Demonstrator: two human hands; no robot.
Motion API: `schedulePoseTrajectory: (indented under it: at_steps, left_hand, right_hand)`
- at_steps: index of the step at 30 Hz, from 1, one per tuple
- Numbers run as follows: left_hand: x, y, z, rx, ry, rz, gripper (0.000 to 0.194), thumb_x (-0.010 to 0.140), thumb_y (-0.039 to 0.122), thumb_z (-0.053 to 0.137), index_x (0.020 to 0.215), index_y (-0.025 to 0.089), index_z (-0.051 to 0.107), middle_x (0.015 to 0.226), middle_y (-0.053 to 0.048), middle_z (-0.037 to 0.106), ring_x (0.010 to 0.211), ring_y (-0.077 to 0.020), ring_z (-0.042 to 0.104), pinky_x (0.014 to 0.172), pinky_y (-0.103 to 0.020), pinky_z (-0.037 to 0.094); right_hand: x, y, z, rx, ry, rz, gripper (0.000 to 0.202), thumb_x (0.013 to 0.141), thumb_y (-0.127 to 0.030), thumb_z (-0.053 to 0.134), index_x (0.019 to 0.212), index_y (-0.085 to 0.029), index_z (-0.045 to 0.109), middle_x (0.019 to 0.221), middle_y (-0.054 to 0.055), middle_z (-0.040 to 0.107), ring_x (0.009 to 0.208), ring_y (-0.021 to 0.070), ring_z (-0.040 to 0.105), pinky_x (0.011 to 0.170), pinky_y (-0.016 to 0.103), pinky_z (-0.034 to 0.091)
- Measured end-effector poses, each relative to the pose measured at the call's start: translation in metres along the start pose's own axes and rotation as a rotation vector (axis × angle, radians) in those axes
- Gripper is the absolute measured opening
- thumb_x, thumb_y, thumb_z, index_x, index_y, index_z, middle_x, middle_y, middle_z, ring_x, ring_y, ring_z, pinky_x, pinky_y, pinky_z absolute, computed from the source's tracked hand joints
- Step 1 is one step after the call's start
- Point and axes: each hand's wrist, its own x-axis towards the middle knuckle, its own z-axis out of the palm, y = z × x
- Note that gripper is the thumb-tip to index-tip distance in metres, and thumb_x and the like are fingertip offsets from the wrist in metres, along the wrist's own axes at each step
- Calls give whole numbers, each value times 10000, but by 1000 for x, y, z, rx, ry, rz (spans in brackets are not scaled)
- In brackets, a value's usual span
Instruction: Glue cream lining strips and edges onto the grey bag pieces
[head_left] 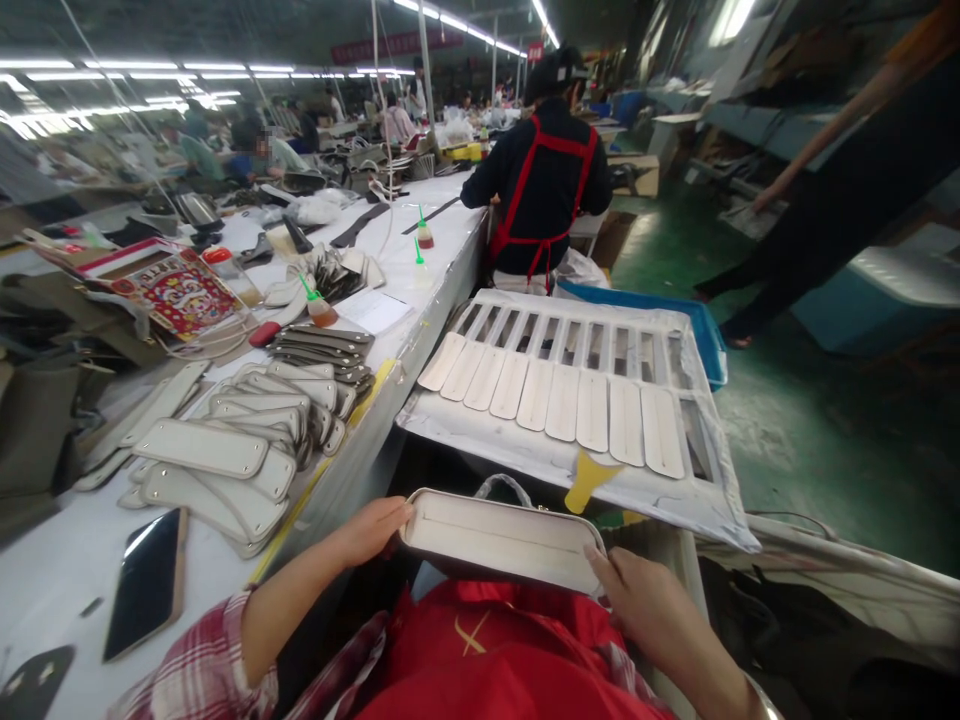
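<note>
My left hand [381,528] grips the left end of a long cream bag [502,540] with rounded corners, close in front of my red apron. At its right end my right hand [634,590] holds on, thumb and fingers at the edge. A seam line runs along the bag's pale face, and a looped handle [504,486] rises behind it. Beyond the bag, a white slatted rack [495,440] carries a row of cream oblong panels [551,400]. A yellow piece [589,482] hangs at the rack's near edge.
On the left table [405,320] lie stacked panels [202,447], a phone [146,580], a bottle with a green tip [321,308] and a red patterned box [180,295]. A person in a red-strapped apron [547,180] is ahead; another person [847,180] is at right. A blue bin [705,340] stands behind the rack.
</note>
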Motion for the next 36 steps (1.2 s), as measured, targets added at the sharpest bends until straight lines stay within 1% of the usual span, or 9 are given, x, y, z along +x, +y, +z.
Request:
schedulePoseTrajectory:
  at_steps: [3,6,8,12,17,21,28,32,36]
  left_hand:
    - [0,-6,3,-159,-49,-22,562,862,553,81,718,168,463,581,-16,539,547,-155,569,544,-271,478]
    - [1,-6,2,-342,-84,-100,626,810,648,118,658,157,477,542,-20,525,512,-151,555,541,-287,490]
    - [2,-4,0,-373,-126,-177,566,748,691,268,678,165,465,525,2,507,462,-147,531,475,-290,481]
    - [6,-2,-3,-260,-193,-242,452,709,628,405,677,178,431,489,43,440,364,-129,462,336,-264,410]
    - [4,-5,0,-174,-137,-161,356,789,525,332,663,197,389,524,49,409,384,-113,426,354,-235,357]
    - [3,-9,-1,-106,-51,1,360,826,489,321,626,197,389,607,24,426,562,-130,438,540,-258,373]
    - [7,-14,-5,-92,-18,119,377,837,492,339,624,196,432,640,7,448,629,-153,408,646,-290,331]
    - [7,-18,-6,-179,-82,98,417,810,556,353,634,190,449,616,7,462,584,-145,442,587,-274,371]
    - [7,-25,-4,-374,-218,34,597,840,589,94,685,162,482,612,-26,521,525,-144,517,492,-265,423]
  right_hand:
    - [3,-2,-5,269,-162,162,540,907,-511,222,602,-173,513,484,23,570,435,127,564,460,224,354]
    - [6,-4,-8,352,-236,205,477,918,-436,236,631,-168,506,506,19,579,414,114,550,461,220,344]
    - [6,-4,-9,216,-195,130,405,920,-300,260,647,-159,524,560,35,597,453,120,561,459,224,328]
    - [3,-1,-8,-189,-101,-188,230,803,-59,384,739,-125,595,691,85,626,579,172,594,486,254,327]
    - [0,3,0,-337,-34,-320,231,733,14,421,754,-127,602,687,87,621,579,202,601,491,275,368]
    - [1,5,2,-318,30,-383,204,715,11,437,739,-125,587,656,79,609,558,191,598,475,266,388]
    - [6,-5,-7,-240,-3,-343,222,753,1,406,676,-120,576,610,77,607,513,152,590,452,228,396]
    - [7,-9,-9,-235,-35,-333,230,759,-7,392,702,-106,591,637,100,620,558,174,606,499,246,431]
    - [6,-13,-12,-106,-87,-200,268,839,-85,339,729,-121,580,663,92,617,586,149,598,503,216,409]
